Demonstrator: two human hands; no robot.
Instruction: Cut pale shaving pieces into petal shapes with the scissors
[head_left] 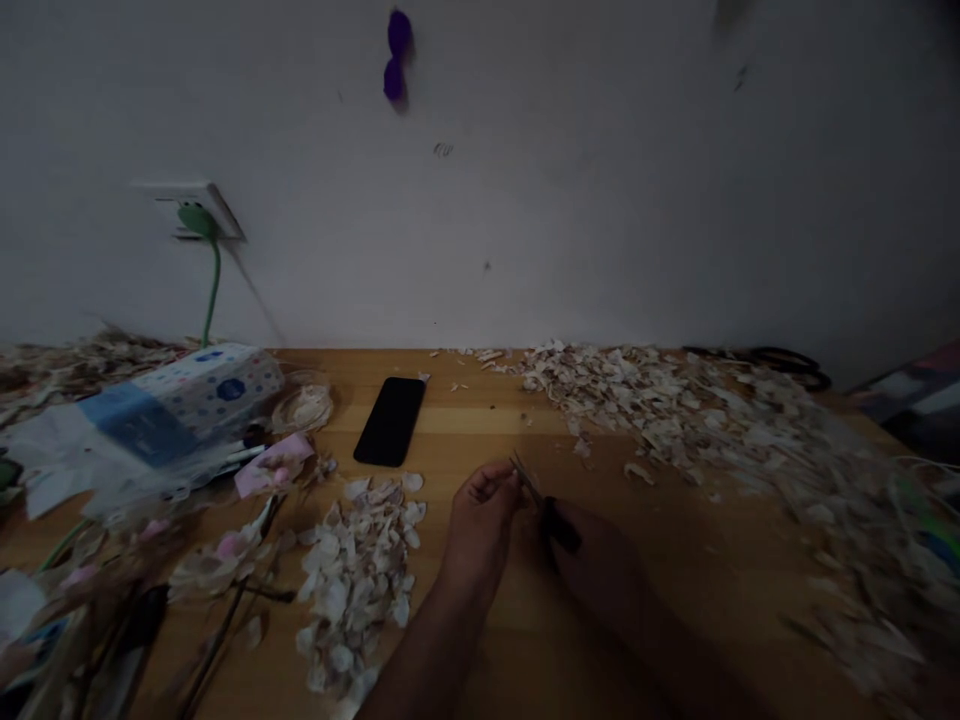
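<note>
Forearms (427,650) converge, left hand (481,515) curled, right hand (596,555) holding scissors (556,522).

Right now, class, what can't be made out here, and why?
Head view:
1. Anything pinched in the left hand: too small, too dim.
2. How the right hand grips the scissors: shadow and handle hide it.
3. Long dark object, lower left: blurred, cut off by bottom edge.
4. Green patch, far right: blurred, cut off by right edge.
</note>
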